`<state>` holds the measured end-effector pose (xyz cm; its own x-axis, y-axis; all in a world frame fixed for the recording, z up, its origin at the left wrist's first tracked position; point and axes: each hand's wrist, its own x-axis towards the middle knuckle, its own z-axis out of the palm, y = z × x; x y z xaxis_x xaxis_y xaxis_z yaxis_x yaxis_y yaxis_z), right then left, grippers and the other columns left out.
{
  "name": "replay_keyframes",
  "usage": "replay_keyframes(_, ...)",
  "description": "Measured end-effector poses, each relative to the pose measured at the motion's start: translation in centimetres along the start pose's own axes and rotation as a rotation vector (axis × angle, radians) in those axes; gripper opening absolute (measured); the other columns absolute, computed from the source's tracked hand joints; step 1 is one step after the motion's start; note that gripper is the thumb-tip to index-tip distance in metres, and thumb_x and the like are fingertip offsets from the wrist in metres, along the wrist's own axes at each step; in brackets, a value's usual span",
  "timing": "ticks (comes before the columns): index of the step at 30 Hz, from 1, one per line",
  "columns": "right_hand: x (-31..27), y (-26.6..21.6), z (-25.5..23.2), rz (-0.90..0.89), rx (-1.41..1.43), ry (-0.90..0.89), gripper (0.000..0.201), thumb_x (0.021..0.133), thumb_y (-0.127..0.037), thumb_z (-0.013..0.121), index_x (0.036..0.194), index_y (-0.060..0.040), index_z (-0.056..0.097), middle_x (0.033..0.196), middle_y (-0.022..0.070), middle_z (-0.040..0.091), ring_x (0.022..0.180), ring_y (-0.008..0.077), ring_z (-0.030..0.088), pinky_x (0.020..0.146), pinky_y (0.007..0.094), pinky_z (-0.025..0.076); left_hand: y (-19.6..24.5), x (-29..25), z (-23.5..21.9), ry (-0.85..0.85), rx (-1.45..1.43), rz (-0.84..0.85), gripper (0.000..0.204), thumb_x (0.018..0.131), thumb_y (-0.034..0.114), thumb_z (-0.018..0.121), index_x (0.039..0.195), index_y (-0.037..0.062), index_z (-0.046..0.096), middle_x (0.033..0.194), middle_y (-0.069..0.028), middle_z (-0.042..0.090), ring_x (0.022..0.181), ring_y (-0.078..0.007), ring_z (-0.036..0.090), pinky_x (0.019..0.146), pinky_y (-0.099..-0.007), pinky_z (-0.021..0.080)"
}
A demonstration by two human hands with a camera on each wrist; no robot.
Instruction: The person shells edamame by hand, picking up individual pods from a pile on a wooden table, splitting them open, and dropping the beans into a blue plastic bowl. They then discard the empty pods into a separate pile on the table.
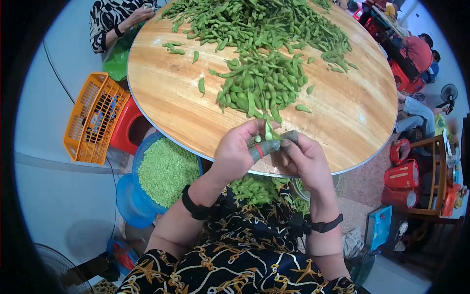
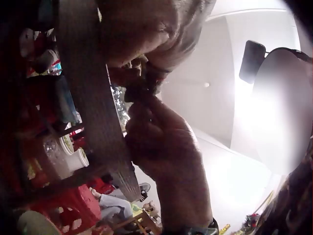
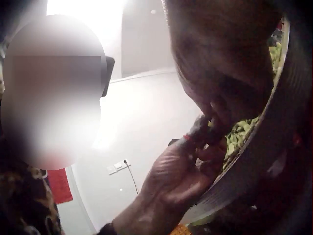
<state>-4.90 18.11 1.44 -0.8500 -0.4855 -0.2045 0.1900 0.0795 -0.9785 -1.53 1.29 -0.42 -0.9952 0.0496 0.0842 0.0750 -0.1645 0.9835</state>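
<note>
Over the near edge of the round wooden table [image 1: 166, 98], both hands meet at a split soybean pod [image 1: 269, 130]. My left hand [image 1: 234, 149] holds the pod between its thumb and fingers; a grey cover with a red band wraps that thumb. A pale green bean [image 1: 258, 139] shows by the left fingers. My right hand [image 1: 309, 159], with dark covers on its thumb and forefinger tips, pinches the pod's lower end, partly hidden by the fingers. Just beyond lies a small pile of whole pods [image 1: 264, 85]. In the wrist views the hands are dark, fingertips together.
A larger heap of pods [image 1: 259, 22] covers the table's far side. At lower left, shelled beans [image 1: 169, 169] fill a blue tub [image 1: 138, 152], near an orange crate [image 1: 78, 125] and red stool [image 1: 125, 132]. More pods [image 1: 254, 190] lie below the table edge. Another person's hand [image 1: 140, 14] is at far left.
</note>
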Motion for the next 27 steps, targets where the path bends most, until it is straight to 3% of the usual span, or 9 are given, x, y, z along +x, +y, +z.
replay_keyframes(3, 0.4, -0.8, -0.4, -0.029, -0.153, -0.014, 0.013, 0.087, -0.013, 0.055, 0.085, -0.0008, 0.058, 0.059, 0.0007, 0.053, 0.053, 0.0062, 0.047, 0.048, 0.0226, 0.039, -0.9, 0.3, 0.0, 0.041, 0.039, 0.045, 0.037, 0.081, 0.003, 0.063, 0.116, 0.0029, 0.055, 0.096, 0.0006, 0.060, 0.080, -0.0047, 0.050, 0.072, -0.0222, 0.044)
replay_keyframes(5, 1.0, -1.3, 0.0, -0.404, -0.498, 0.269, 0.013, 0.084, -0.013, 0.059, 0.085, 0.0008, 0.059, 0.061, 0.0087, 0.057, 0.053, 0.0120, 0.052, 0.050, 0.0264, 0.042, -0.7, 0.3, 0.1, 0.025, 0.121, 0.008, 0.039, 0.081, 0.002, 0.060, 0.120, 0.0043, 0.053, 0.103, -0.0043, 0.061, 0.086, -0.0097, 0.056, 0.076, -0.0248, 0.045)
replay_keyframes(8, 1.9, -1.2, 0.6, -0.451, -0.517, 0.209, 0.014, 0.082, -0.012, 0.060, 0.086, 0.0018, 0.058, 0.062, 0.0119, 0.058, 0.053, 0.0160, 0.054, 0.051, 0.0284, 0.043, -1.3, 0.2, 0.7, 0.106, 0.419, 0.250, 0.043, 0.081, 0.001, 0.053, 0.124, 0.0057, 0.049, 0.110, -0.0178, 0.058, 0.102, -0.0285, 0.058, 0.085, -0.0332, 0.046)
replay_keyframes(11, 2.3, -0.3, 0.1, -0.449, -0.536, 0.163, 0.013, 0.082, -0.009, 0.061, 0.087, 0.0021, 0.058, 0.060, 0.0099, 0.055, 0.052, 0.0129, 0.051, 0.051, 0.0277, 0.042, -1.7, 0.4, 0.3, 0.045, 0.269, 0.183, 0.044, 0.082, 0.001, 0.053, 0.125, 0.0059, 0.048, 0.112, -0.0172, 0.058, 0.102, -0.0281, 0.058, 0.085, -0.0336, 0.046)
replay_keyframes(16, 2.2, -0.1, 0.0, -0.277, -0.183, 0.051, 0.013, 0.085, -0.010, 0.059, 0.088, 0.0019, 0.059, 0.061, -0.0005, 0.052, 0.055, 0.0061, 0.044, 0.051, 0.0229, 0.038, -0.2, 0.2, 0.5, -0.060, 0.307, 0.194, 0.047, 0.085, 0.000, 0.052, 0.131, 0.0019, 0.041, 0.117, -0.0083, 0.054, 0.106, -0.0136, 0.051, 0.094, -0.0279, 0.038)
replay_keyframes(18, 2.1, -0.3, 0.1, -0.238, -0.062, 0.028, 0.013, 0.085, -0.011, 0.058, 0.087, 0.0012, 0.059, 0.062, -0.0023, 0.053, 0.055, 0.0053, 0.044, 0.050, 0.0217, 0.037, -0.1, -0.1, 1.0, 0.073, 0.220, 0.078, 0.051, 0.083, 0.010, 0.059, 0.131, 0.0099, 0.044, 0.081, -0.0075, 0.061, 0.068, -0.0143, 0.056, 0.065, -0.0262, 0.045)
replay_keyframes(21, 1.6, -0.9, 0.0, -0.013, 0.252, -0.032, 0.007, 0.085, -0.010, 0.057, 0.086, -0.0031, 0.059, 0.058, -0.0042, 0.048, 0.044, 0.0022, 0.038, 0.040, 0.0176, 0.027, -0.3, -0.4, 0.9, 0.108, 0.238, 0.099, 0.049, 0.081, 0.013, 0.062, 0.128, 0.0117, 0.048, 0.068, -0.0020, 0.055, 0.057, -0.0109, 0.047, 0.057, -0.0242, 0.041)
replay_keyframes(25, 1.2, -0.2, 0.4, 0.256, 0.862, -0.233, 0.005, 0.087, -0.008, 0.053, 0.089, -0.0037, 0.053, 0.054, -0.0022, 0.045, 0.036, 0.0042, 0.035, 0.034, 0.0172, 0.025, -0.3, -0.5, -0.3, -0.073, 0.453, 0.467, 0.031, 0.081, 0.012, 0.063, 0.112, 0.0092, 0.060, 0.066, -0.0024, 0.054, 0.063, -0.0111, 0.054, 0.060, -0.0249, 0.044)
replay_keyframes(27, 1.0, 0.1, 1.1, 0.320, 1.092, -0.206, 0.007, 0.087, -0.010, 0.053, 0.091, -0.0042, 0.050, 0.057, -0.0014, 0.046, 0.037, 0.0039, 0.034, 0.033, 0.0151, 0.027, 0.0, -0.9, 0.2, -0.065, 0.242, 0.369, 0.027, 0.081, 0.007, 0.060, 0.108, 0.0071, 0.059, 0.071, -0.0015, 0.054, 0.067, -0.0114, 0.055, 0.061, -0.0257, 0.045)
